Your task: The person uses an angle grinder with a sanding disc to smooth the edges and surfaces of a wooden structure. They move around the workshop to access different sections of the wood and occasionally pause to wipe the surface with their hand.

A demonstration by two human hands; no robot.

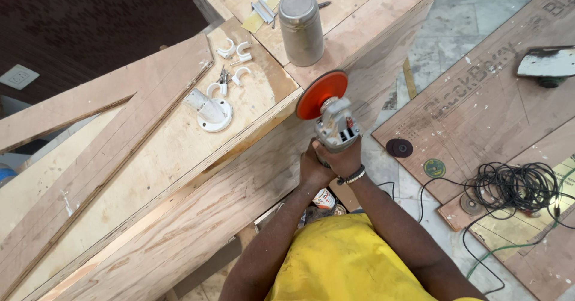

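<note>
Both my hands grip a grey angle grinder with an orange sanding disc. My left hand wraps the tool's body from the left; my right hand, with a bead bracelet on the wrist, holds it from the right. The disc rests against the upper edge of a plywood cabinet side, close to the corner of the plywood top.
A steel flask stands on the top near the disc. White pipe clips and a white round fitting lie further left. On the floor are plywood sheets, spare discs and a tangled black cable.
</note>
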